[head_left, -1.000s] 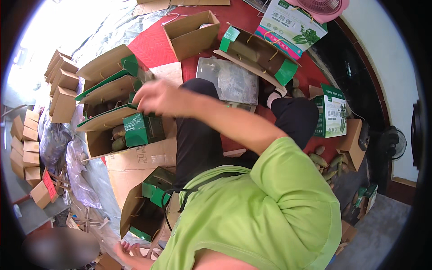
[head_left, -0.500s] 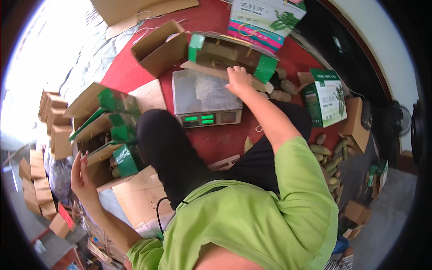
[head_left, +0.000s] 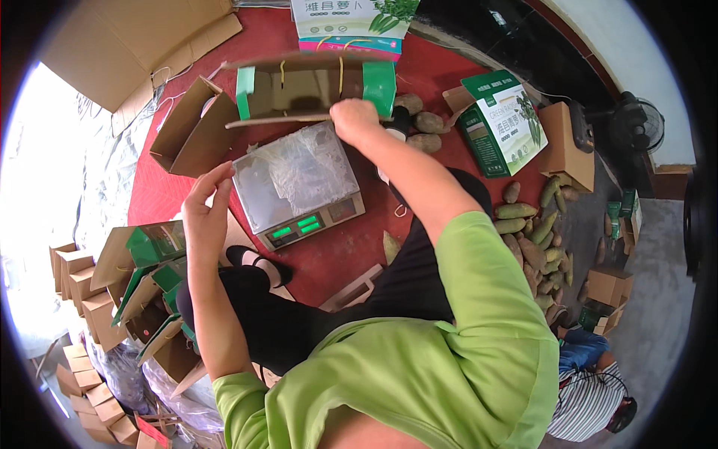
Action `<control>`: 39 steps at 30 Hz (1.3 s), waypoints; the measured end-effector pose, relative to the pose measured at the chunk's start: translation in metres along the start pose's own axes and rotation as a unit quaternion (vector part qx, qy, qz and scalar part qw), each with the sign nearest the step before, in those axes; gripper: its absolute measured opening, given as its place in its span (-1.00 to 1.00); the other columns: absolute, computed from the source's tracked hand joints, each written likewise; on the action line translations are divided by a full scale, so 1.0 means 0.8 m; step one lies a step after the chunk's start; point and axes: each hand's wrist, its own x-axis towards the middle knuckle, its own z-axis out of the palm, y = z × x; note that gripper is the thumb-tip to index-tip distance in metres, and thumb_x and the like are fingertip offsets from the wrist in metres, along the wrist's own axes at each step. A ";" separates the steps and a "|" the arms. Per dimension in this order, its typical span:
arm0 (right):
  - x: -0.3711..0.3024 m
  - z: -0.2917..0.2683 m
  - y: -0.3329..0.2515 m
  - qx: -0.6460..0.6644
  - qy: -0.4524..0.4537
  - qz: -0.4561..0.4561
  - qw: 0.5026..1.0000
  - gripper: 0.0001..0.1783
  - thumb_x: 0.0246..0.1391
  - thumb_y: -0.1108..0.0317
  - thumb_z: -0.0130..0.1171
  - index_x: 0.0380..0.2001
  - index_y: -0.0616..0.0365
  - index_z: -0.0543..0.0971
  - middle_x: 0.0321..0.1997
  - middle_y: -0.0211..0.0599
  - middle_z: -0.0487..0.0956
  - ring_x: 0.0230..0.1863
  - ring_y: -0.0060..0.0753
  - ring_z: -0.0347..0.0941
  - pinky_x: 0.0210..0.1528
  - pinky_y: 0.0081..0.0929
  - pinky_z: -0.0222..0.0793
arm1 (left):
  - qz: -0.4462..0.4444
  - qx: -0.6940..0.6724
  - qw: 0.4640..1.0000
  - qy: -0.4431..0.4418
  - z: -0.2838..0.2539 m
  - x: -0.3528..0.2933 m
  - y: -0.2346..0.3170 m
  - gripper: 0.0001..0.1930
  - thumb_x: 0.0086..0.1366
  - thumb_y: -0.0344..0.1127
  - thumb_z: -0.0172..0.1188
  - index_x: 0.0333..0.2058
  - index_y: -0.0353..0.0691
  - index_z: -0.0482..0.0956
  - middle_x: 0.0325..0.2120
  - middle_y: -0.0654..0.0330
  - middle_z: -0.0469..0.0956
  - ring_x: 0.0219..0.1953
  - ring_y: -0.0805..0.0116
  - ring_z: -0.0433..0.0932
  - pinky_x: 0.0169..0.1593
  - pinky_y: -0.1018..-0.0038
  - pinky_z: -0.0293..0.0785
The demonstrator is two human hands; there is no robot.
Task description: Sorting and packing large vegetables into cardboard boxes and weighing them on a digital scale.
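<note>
My right hand (head_left: 354,120) is closed on the near edge of an open cardboard box (head_left: 303,90), with green end flaps and yellow cord handles. The box stands behind a digital scale (head_left: 295,176) whose display is lit green; its metal plate holds nothing but a crumpled clear film. My left hand (head_left: 207,206) is raised beside the scale's left edge, fingers bent and apart, with nothing visible in them. Next to that hand stands another brown cardboard box (head_left: 193,127). Just right of the gripped box lie several brownish tubers (head_left: 426,123).
Open green-flapped boxes (head_left: 153,280) crowd the left. At right are a green-and-white carton (head_left: 497,127), a heap of green radishes and brown tubers (head_left: 538,251), and a small fan (head_left: 636,123). A printed white carton (head_left: 355,19) stands at the back. Another person (head_left: 591,400) is at lower right.
My left hand has moved from the green-flapped boxes up to the scale's left side. The view has shifted and turned. My right hand stays at the box's near edge.
</note>
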 end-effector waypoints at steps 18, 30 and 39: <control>-0.050 -0.190 0.002 0.083 0.106 -0.090 0.987 -0.83 0.00 0.28 0.11 -0.35 -0.07 0.66 -0.32 -0.37 0.62 -0.28 -0.18 0.54 -0.30 -0.22 0.44 | 0.202 0.291 0.917 0.182 0.006 0.000 0.029 -0.40 0.01 -0.30 0.36 0.09 -0.04 0.45 0.10 0.13 0.37 0.19 0.06 0.25 0.25 0.19 0.15; -0.105 -0.152 -0.064 0.093 -0.059 -0.239 0.965 -0.84 -0.18 0.44 0.06 -0.49 0.04 0.61 -0.44 -0.26 0.60 -0.30 -0.14 0.56 -0.32 -0.18 0.45 | 0.019 0.378 0.924 -0.056 0.020 -0.029 0.047 -0.58 0.00 -0.37 0.32 -0.09 -0.09 0.55 -0.30 0.17 0.51 -0.17 0.14 0.48 -0.07 0.27 0.38; -0.118 -0.194 -0.032 0.349 -0.057 -0.184 0.917 -0.73 0.04 0.22 0.09 -0.27 0.12 0.63 -0.26 -0.15 0.61 -0.19 -0.10 0.52 -0.13 -0.31 0.42 | 0.020 0.404 0.909 -0.099 0.017 -0.035 0.044 -0.88 0.14 -0.34 0.17 -0.36 -0.14 0.64 -0.43 0.18 0.53 -0.25 0.14 0.53 -0.20 0.27 0.45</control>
